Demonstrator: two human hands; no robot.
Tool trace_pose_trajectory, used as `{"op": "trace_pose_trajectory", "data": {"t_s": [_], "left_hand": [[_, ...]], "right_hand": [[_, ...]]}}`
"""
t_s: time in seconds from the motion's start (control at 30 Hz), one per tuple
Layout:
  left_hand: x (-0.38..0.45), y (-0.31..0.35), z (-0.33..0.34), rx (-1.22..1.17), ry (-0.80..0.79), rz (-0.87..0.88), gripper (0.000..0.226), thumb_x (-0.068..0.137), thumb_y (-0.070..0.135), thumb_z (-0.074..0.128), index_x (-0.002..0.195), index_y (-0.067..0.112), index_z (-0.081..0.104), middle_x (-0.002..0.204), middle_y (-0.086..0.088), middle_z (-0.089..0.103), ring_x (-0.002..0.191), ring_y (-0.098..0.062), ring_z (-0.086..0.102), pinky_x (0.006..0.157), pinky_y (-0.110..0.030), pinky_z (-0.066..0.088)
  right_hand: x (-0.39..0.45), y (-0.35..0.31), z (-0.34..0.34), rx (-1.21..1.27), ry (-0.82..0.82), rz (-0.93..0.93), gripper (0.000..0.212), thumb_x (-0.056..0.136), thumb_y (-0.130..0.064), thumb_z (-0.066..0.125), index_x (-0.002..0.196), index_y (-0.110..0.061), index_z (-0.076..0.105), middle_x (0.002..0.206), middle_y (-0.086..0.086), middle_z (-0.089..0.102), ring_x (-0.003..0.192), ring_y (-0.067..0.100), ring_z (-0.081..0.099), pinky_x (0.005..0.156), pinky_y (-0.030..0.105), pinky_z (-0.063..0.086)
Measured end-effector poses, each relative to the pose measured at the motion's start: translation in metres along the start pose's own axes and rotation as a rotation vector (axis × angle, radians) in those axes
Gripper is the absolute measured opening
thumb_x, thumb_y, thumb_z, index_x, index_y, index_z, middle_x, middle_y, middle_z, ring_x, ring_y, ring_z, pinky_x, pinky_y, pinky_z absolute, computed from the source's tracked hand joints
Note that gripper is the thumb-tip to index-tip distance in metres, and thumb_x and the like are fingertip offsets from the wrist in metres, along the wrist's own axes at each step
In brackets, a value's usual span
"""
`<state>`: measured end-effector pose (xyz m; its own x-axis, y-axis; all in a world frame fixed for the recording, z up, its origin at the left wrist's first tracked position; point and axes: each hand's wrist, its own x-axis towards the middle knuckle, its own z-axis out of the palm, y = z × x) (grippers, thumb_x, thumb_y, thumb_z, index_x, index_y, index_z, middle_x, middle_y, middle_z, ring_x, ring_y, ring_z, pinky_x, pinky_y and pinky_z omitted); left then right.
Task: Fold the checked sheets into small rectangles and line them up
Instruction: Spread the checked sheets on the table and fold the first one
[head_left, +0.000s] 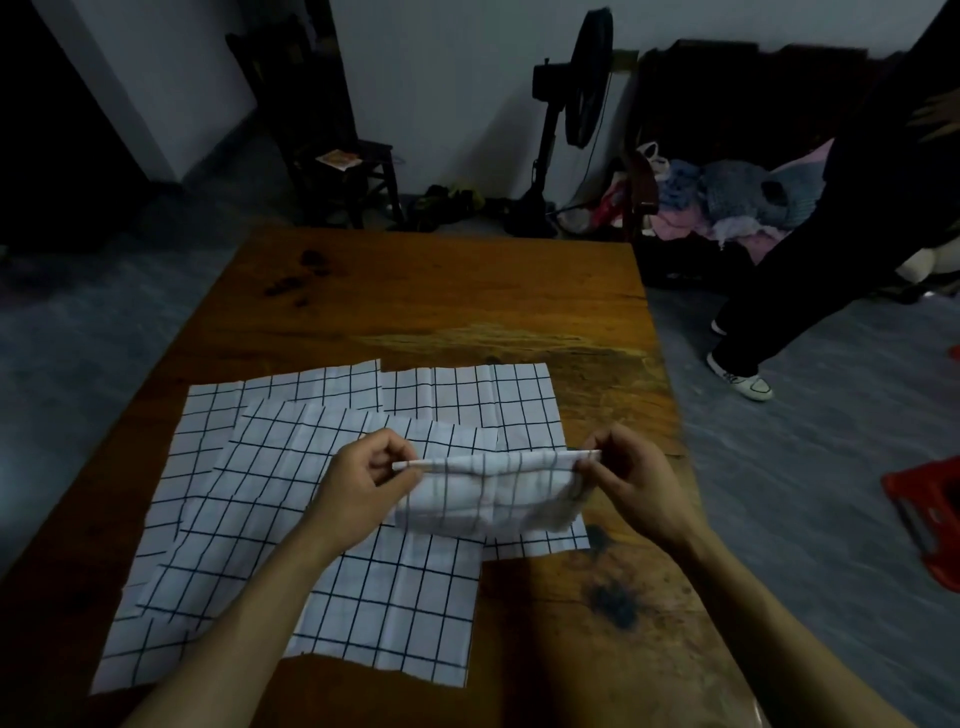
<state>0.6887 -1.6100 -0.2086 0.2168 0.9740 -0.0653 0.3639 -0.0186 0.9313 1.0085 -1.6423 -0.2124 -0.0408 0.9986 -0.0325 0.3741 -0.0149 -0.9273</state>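
A folded white sheet with dark checks (488, 493) hangs above the wooden table (441, 301), held up by its top edge. My left hand (363, 478) pinches the sheet's left corner and my right hand (628, 478) pinches its right corner. Under it lie flat checked sheets that overlap one another: the top one (332, 545) reaches toward the table's near edge, another (208, 415) sticks out at the left, and a third (483, 395) shows behind the held sheet.
A person in dark clothes and white shoes (743, 379) stands right of the table. A red stool (930, 514) sits on the floor at the far right. Behind the table are a dark chair (348, 171), a standing fan (566, 114) and piled clothes (727, 202).
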Motion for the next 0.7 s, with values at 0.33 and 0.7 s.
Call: {"op": "trace_pose_trajectory", "data": {"t_s": [0.33,0.7], "left_hand": [[0.022,-0.029,0.022,0.015,0.148,-0.280,0.014,0.087,0.013,0.071,0.097,0.020,0.063,0.079,-0.011,0.070,0.065,-0.019,0.059,0.058,-0.029,0.046],[0.006,-0.084,0.051,0.513,0.062,-0.228,0.041,0.090,0.028,0.064,0.129,0.018,0.052,0.131,-0.002,0.056,0.117,-0.020,0.049,0.094,-0.037,0.047]], "right_hand": [[0.032,0.042,0.018,-0.099,0.039,0.206,0.019,0.091,-0.017,0.065,0.109,-0.021,0.061,0.099,0.000,0.066,0.088,0.014,0.067,0.067,0.022,0.056],[0.013,0.076,0.051,-0.629,-0.112,0.147,0.048,0.095,-0.027,0.059,0.140,-0.021,0.044,0.145,0.002,0.042,0.130,0.017,0.045,0.106,0.032,0.040]]}}
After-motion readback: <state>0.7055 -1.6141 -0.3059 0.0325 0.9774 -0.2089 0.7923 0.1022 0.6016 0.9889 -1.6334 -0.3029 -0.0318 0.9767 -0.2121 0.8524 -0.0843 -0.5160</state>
